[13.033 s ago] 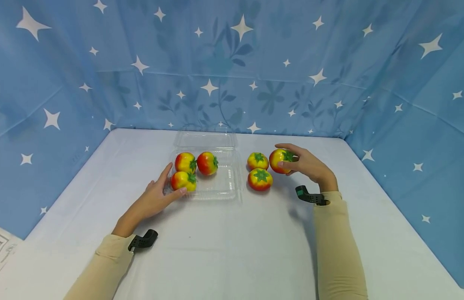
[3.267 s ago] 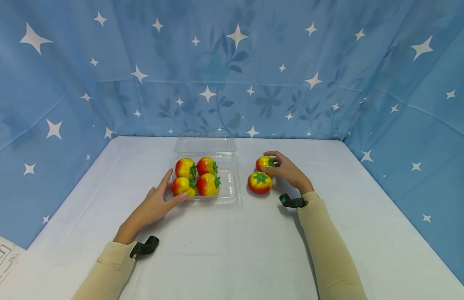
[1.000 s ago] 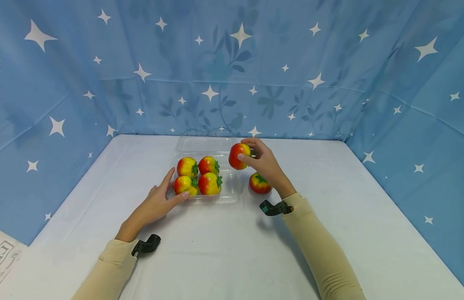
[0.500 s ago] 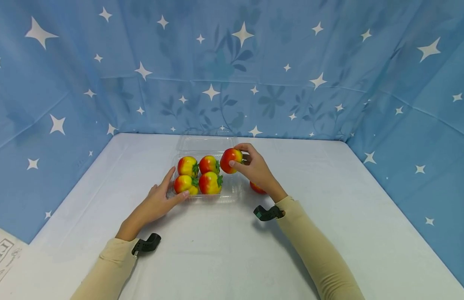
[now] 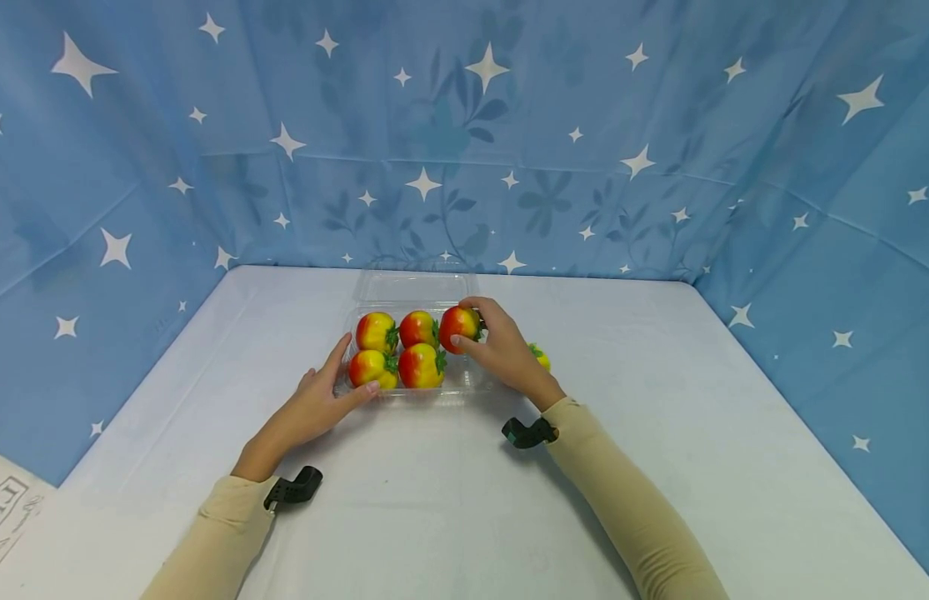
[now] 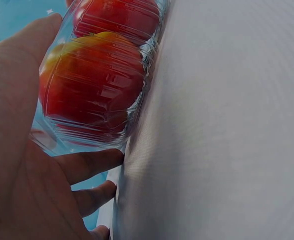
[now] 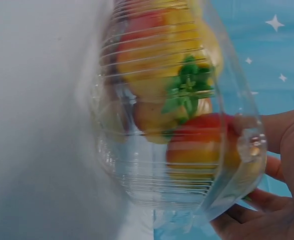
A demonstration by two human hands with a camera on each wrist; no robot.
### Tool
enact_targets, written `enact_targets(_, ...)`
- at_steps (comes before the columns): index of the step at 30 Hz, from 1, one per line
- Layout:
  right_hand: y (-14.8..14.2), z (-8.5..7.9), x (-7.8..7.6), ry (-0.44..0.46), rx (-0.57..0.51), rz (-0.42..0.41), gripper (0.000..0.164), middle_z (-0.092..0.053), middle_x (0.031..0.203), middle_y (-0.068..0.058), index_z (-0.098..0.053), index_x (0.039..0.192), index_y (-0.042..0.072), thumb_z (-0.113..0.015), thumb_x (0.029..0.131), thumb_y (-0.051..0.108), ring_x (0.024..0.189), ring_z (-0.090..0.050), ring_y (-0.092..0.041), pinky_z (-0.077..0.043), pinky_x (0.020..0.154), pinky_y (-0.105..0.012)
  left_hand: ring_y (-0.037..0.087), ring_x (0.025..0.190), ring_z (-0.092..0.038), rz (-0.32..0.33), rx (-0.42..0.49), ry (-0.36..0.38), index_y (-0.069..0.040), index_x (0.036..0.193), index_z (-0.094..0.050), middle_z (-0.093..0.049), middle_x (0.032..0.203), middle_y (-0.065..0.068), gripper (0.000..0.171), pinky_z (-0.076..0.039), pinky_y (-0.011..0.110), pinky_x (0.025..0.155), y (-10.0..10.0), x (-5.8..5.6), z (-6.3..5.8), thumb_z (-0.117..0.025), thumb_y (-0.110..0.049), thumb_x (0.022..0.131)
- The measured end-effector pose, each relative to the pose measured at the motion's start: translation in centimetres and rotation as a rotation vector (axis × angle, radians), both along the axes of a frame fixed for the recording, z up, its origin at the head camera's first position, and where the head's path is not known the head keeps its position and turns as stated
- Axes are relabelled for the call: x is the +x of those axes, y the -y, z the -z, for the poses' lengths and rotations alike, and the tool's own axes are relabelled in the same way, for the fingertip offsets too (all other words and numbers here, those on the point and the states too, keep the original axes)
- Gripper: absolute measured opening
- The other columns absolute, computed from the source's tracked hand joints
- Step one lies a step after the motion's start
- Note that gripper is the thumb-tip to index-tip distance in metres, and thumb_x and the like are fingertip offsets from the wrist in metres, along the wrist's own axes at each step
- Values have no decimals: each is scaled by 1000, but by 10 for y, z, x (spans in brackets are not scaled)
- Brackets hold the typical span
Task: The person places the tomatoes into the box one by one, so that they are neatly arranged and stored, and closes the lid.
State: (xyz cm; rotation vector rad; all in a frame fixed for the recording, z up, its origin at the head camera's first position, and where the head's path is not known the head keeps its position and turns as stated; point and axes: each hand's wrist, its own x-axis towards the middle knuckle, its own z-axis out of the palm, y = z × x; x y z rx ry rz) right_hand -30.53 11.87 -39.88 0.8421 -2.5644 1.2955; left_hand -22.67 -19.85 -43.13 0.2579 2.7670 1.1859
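Observation:
A clear plastic clamshell box (image 5: 457,387) lies open on the table, its lid (image 5: 415,287) folded back. Several red-and-yellow tomatoes (image 5: 422,367) with green leafy tops sit in its left and middle parts. My left hand (image 5: 314,407) rests at the box's front left corner, thumb and fingers spread along its walls. In the left wrist view the fingers are fairly straight beside the ribbed plastic. My right hand (image 5: 505,350) holds another tomato (image 5: 458,329) between thumb and fingers at the box's back right. In the right wrist view this tomato (image 7: 196,150) shows through the clear wall.
One more tomato (image 5: 541,357) stands on the table right of the box, mostly hidden behind my right hand. The white-covered table (image 5: 434,517) meets a blue star-patterned curtain (image 5: 464,133) at the back and sides. Printed lettering (image 5: 7,508) shows at the lower left.
My right hand has picked up a tomato from the right and carried it left, then lowered it into the box's back right. Earlier another tomato joined those in the box. My left hand has stayed put.

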Motion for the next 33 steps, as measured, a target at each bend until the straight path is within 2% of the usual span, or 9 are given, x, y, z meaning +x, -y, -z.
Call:
enact_targets(3,1,2,0,-19,32,8,53,-56,146,-18,-52,146,-1,-76,100,12,128,-56,-33,-51,110,-49,72,150,-4,-2,-1,1,-18,174,-1,-26,170,30,106,-8,85,114,0,1,-1,-61,-65,101)
enact_targets(12,2,7,-2,21,82,40,55,-55,148,-15,-51,148,2,-77,101,15,135,-53,-32,-46,116,-49,70,151,-5,0,-7,-3,-18,174,-1,-31,168,30,107,-7,84,115,-1,0,0,-61,-66,101)
enact_targets(23,4,9,-1,-8,110,19,55,-55,151,-16,-52,148,1,-77,101,12,140,-52,-34,-42,119,-49,69,152,-8,6,-16,-17,-16,174,-1,-33,167,31,107,-5,82,117,-1,-1,0,-62,-66,101)
enact_targets(27,5,10,-1,-29,135,19,49,-56,151,-15,-56,145,1,-76,101,10,142,-52,-32,-42,119,-48,68,152,-8,10,-14,-21,-15,174,-1,-33,167,32,107,-4,80,118,-1,-1,0,-62,-65,101)
enact_targets(33,6,10,-2,-47,173,34,43,-56,152,-15,-62,142,2,-75,101,10,143,-51,-31,-42,119,-47,71,150,-8,3,-21,-12,-17,174,-1,-33,167,31,107,-9,83,115,-1,0,0,-61,-66,101)
